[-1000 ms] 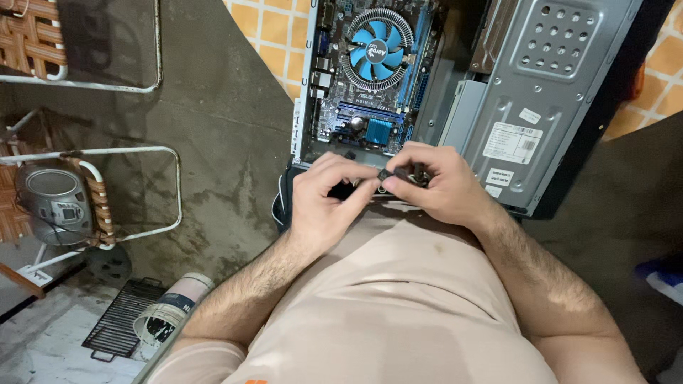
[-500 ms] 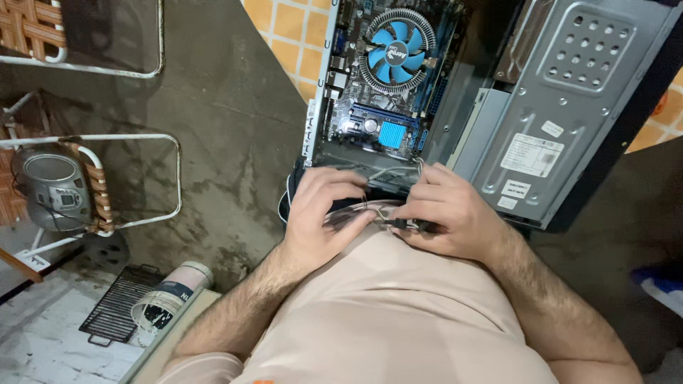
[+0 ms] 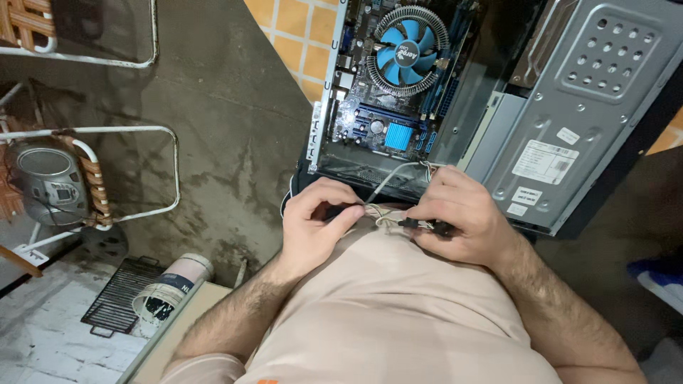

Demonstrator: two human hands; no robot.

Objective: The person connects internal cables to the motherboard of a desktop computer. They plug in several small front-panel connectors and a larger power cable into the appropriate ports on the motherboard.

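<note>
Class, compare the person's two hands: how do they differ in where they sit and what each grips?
The left hand sits nearer the case's open edge and pinches a black connector between thumb and fingers. The right hand lies below the grey drive cage, its fingers curled over another black connector. Both grip ends of the same pale cable bundle from the computer case.

Grey portable radio (image 3: 48, 183) on white metal-frame chair (image 3: 153, 171), far left. Black wire grate (image 3: 117, 297) on pale floor below. Tipped paint can (image 3: 171, 288) beside grate. Blue object (image 3: 658, 276) at right edge.
</note>
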